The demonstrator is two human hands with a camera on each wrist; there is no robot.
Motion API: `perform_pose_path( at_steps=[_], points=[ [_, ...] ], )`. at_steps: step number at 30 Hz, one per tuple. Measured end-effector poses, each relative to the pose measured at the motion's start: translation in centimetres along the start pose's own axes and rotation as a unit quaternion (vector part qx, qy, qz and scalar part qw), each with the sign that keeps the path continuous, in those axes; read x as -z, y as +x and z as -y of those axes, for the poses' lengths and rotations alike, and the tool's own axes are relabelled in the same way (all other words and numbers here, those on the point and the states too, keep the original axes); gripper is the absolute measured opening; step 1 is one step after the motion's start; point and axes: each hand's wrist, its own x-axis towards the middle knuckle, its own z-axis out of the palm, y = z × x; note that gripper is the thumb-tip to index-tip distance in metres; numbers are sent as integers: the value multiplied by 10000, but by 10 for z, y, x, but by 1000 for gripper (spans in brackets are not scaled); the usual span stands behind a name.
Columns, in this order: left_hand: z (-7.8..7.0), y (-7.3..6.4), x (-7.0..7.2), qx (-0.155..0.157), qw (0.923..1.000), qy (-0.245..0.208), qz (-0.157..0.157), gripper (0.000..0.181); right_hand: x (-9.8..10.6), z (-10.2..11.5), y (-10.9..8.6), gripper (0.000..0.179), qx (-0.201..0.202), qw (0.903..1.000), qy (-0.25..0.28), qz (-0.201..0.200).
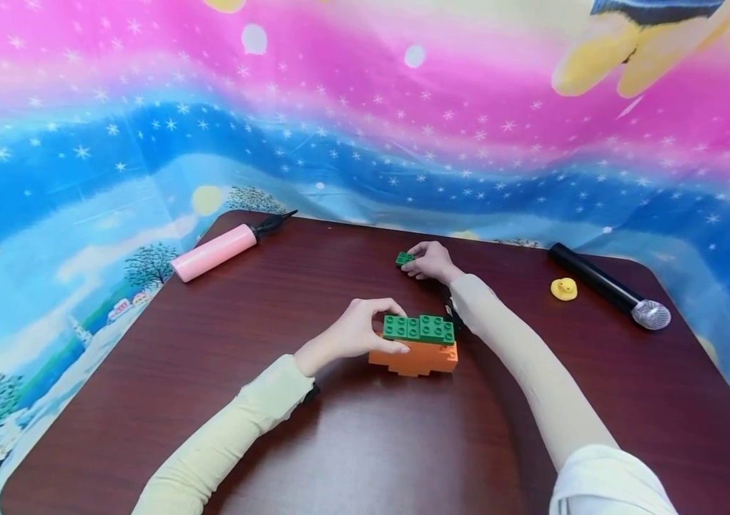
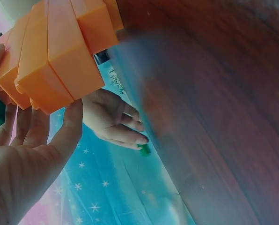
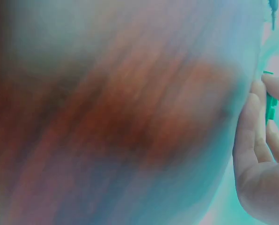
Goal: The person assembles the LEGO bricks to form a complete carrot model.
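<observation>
A block built of orange toy bricks (image 1: 412, 356) sits near the middle of the table, with several green bricks (image 1: 419, 328) across its top. My left hand (image 1: 350, 330) grips this block at its left end, thumb on the near side and fingers behind. In the left wrist view the orange bricks (image 2: 67, 61) fill the upper left, fingers against them. Farther back, my right hand (image 1: 430, 262) pinches a small green brick (image 1: 404, 259) with studs on top. The right wrist view shows that green brick (image 3: 270, 105) between thumb and fingers at the right edge.
A pink hand pump (image 1: 215, 252) with a black end lies at the back left of the brown table (image 1: 165, 379). To the right are a yellow rubber duck (image 1: 564, 289) and a black microphone (image 1: 603, 282). A printed cloth (image 1: 365, 107) hangs behind the table.
</observation>
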Motion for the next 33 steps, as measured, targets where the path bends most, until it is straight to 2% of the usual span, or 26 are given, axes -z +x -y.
perform_pose_path(
  at_steps=[6, 11, 19, 24, 28, 33],
  points=[
    [2, 2, 0, -58, 9999, -69, 48, 36, 10, 15, -21, 47, 400, 9981, 407, -245],
    [1, 1, 0, -66, 9999, -77, 52, 37, 14, 31, -54, 46, 723, 9948, 606, -384],
    [0, 3, -1, -133, 9999, -18, 18, 38, 24, 48, -124, 40, 1481, 9852, 849, 161],
    [0, 3, -2, -174, 9998, -45, 9, 41, 24, 54, -161, 37, 1972, 9764, 742, 471],
    [0, 3, -2, -197, 9997, -155, 35, 40, 19, 53, -178, 33, 2325, 9692, 578, 565],
    [0, 4, -3, -137, 9995, -269, 66, 38, 11, 46, -187, 31, 2543, 9649, 306, 583]
  ],
)
